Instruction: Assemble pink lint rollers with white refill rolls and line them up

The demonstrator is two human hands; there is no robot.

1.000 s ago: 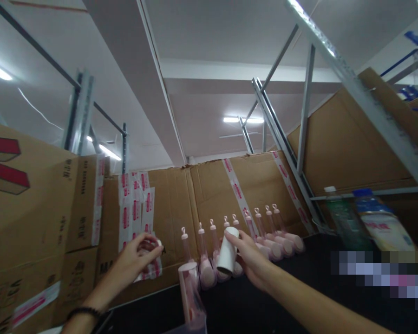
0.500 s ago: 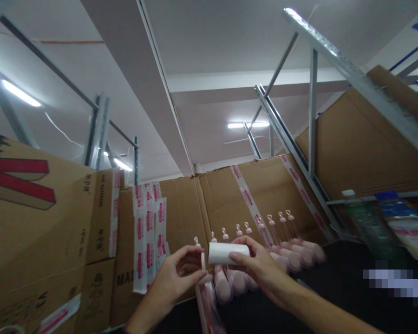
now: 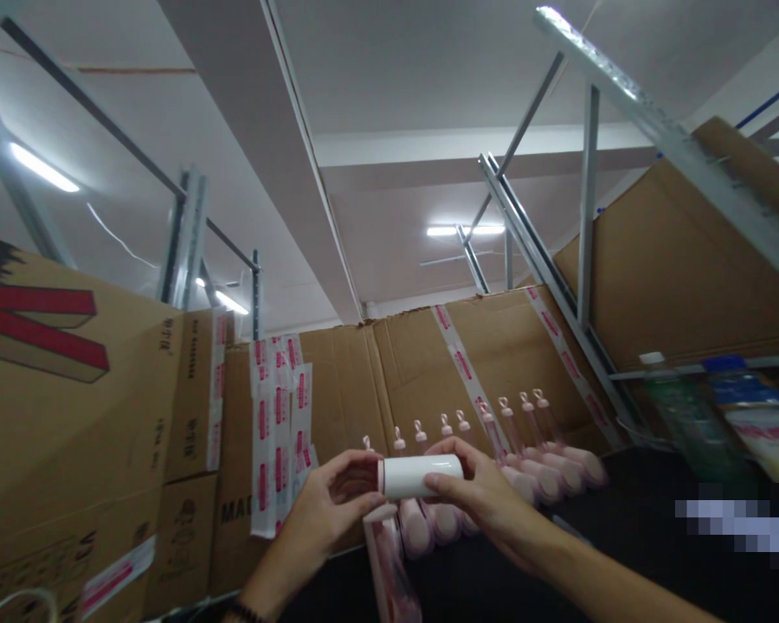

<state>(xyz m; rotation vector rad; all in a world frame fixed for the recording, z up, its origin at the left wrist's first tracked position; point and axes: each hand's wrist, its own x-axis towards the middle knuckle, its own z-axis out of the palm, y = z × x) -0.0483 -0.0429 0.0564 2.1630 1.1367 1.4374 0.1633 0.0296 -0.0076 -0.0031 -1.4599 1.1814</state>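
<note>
My right hand (image 3: 490, 497) is closed around the right part of a glossy white cylinder (image 3: 412, 477), held level in front of me. At the cylinder's left end, my left hand (image 3: 321, 506) grips a thin pink round cap (image 3: 381, 478) between thumb and fingers. The cap now sits against that end; whether it is fastened cannot be seen. Behind and below the hands stand several pink tube-like pieces with loop tops (image 3: 486, 417) and wide rounded bases (image 3: 549, 483). One clear pink piece (image 3: 389, 567) lies nearest me, below the left hand.
Cardboard (image 3: 337, 389) with red-and-white tape rises behind the pieces. Large printed cartons (image 3: 130, 389) stand at left. At right are a green bottle (image 3: 688, 420), a blue-and-white package (image 3: 753, 407) and metal rack posts (image 3: 588, 216). The work surface (image 3: 525, 580) is black.
My left hand has brought the pink cap against the white cylinder's left end, closing the gap between them. My right hand keeps its hold, nearly still.
</note>
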